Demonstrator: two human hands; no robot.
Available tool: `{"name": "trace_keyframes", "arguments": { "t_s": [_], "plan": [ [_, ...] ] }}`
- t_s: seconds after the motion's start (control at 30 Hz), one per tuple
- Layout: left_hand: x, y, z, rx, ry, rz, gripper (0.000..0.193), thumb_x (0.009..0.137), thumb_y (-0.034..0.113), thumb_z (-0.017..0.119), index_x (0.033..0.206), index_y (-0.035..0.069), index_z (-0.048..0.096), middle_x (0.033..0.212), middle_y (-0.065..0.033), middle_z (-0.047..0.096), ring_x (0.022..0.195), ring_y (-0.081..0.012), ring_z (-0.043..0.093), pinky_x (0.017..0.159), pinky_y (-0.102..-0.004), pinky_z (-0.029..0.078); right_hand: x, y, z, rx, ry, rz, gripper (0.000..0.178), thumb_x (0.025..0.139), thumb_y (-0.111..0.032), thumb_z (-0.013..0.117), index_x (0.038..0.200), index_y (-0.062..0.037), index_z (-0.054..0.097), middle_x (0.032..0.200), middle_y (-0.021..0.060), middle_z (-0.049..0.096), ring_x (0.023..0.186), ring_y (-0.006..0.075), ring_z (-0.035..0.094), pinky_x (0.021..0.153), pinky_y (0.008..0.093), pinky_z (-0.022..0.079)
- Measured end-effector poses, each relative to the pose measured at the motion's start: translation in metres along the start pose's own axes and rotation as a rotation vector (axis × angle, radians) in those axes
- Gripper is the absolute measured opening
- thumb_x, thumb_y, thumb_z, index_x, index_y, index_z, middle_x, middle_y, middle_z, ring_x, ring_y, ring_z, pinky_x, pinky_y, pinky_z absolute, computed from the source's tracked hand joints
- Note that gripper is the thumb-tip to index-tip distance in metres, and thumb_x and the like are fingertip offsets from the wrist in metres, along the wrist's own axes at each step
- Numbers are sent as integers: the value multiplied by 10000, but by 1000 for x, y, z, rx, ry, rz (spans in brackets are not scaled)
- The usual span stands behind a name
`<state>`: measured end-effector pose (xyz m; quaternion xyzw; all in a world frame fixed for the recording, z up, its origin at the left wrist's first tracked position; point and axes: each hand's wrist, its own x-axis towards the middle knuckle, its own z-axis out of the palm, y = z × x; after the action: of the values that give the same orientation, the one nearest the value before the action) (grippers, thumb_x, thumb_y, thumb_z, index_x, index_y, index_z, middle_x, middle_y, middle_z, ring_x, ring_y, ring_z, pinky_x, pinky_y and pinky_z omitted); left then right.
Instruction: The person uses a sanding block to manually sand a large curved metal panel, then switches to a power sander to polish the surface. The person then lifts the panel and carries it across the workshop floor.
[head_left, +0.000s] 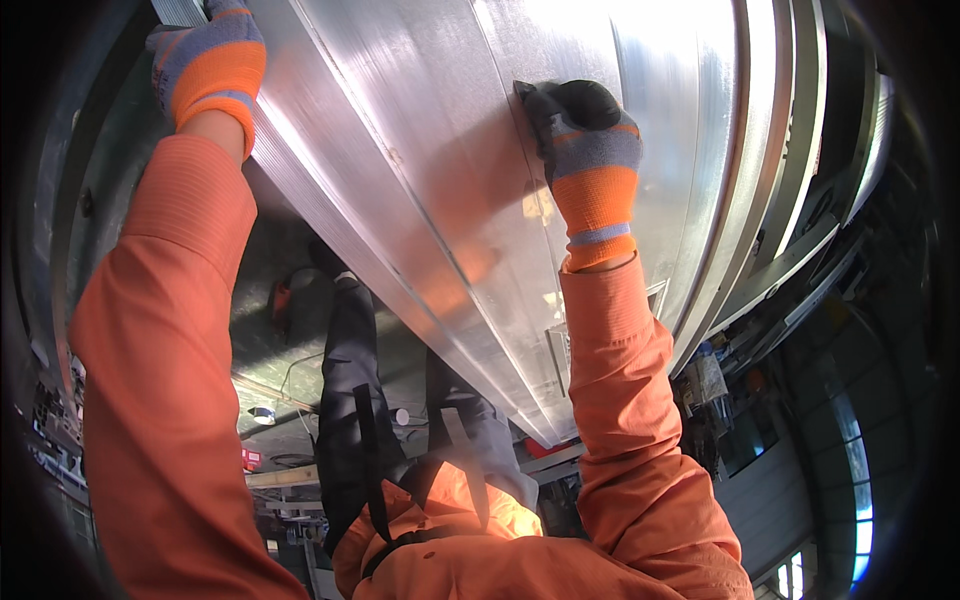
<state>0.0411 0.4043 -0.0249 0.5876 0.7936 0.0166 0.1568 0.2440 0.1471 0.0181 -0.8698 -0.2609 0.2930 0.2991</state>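
A large panel of bare, shiny metal (455,110) with long parallel ridges stretches out in front of me. My left hand (210,65), in a grey and orange knit glove, closes over the ribbed left edge of this panel near the top of the view. My right hand (590,135) wears a matching glove with black fingertips and is curled against the panel's face. A thin dark corner sticks out by its fingers, but what it belongs to is mostly hidden by the glove.
Beside the panel on the right run long metal rails (775,270). My legs in dark trousers (350,370) stand below the panel's left edge. Low on the left, a wooden bar (283,478) and a small red object (251,459) lie among clutter.
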Motion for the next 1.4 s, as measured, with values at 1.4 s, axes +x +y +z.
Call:
{"name": "trace_keyframes", "arguments": {
  "t_s": [1.4],
  "plan": [
    [9, -6, 6, 142, 27, 52, 810, 924, 616, 591, 1375, -38, 436, 1245, -283, 621, 1096, -429, 698, 941, -519, 582, -17, 14, 4, -393, 102, -574, 320, 846, -69, 685, 1146, -142, 767, 867, 86, 722, 762, 311, 638, 697, 422, 511]
  ]
}}
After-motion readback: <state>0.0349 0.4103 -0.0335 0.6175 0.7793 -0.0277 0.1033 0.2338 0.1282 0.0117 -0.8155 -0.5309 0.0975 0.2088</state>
